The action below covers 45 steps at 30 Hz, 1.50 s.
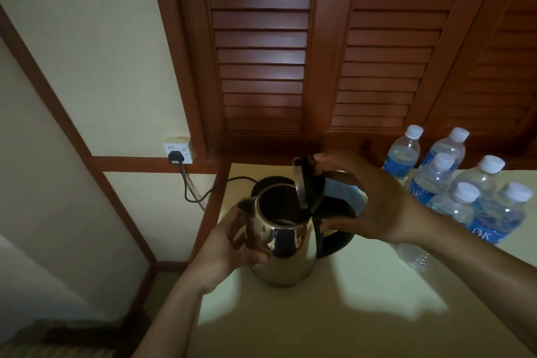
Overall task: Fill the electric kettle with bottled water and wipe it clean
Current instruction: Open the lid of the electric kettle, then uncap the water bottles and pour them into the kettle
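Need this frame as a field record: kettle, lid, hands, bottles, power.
kettle: steel kettle in front of its black base, not on it
lid: lid open, standing upright
fill: interior dark, water level cannot be told
left hand: left hand grips the kettle body on the spout side
right hand: right hand holds the lid by its top edge
bottles: six bottles, capped and upright, right of the kettle
power: plug in the wall socket, cord runs toward the base
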Available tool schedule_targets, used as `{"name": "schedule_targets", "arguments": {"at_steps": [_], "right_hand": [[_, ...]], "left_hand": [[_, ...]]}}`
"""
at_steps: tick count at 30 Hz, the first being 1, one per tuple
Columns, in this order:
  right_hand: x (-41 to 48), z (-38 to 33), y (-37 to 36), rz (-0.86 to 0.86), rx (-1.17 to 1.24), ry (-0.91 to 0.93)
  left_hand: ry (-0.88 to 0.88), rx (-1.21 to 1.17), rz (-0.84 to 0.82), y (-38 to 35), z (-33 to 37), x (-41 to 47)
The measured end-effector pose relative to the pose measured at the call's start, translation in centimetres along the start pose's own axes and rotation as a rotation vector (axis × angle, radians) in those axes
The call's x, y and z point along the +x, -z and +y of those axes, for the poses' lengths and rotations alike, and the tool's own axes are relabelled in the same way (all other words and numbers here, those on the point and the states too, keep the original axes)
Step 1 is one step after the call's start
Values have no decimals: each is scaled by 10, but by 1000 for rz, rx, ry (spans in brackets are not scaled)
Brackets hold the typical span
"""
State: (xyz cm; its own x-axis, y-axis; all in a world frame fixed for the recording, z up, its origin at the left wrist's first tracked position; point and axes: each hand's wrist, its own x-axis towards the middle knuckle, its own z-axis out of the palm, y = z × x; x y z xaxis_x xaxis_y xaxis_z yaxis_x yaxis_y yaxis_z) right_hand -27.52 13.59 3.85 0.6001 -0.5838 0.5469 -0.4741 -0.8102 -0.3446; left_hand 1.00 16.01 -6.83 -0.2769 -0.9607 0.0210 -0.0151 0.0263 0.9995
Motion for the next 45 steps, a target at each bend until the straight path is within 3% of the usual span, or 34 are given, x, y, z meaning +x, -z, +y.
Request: {"name": "schedule_targets", "arguments": {"at_steps": [6,20,33,45], "right_hand": [[-24,6,1,81,144,-103],[-64,8,-8,258,217,-203],[-65,6,-20,395,251,-161],[-66,7,-12,330,225,-189]], "left_hand": [[15,-23,-10,1,-1,1],[12,-37,-13,2,-10,3],[28,-10,-22,3,-4,-2],[92,120,6,9,10,-1]]}}
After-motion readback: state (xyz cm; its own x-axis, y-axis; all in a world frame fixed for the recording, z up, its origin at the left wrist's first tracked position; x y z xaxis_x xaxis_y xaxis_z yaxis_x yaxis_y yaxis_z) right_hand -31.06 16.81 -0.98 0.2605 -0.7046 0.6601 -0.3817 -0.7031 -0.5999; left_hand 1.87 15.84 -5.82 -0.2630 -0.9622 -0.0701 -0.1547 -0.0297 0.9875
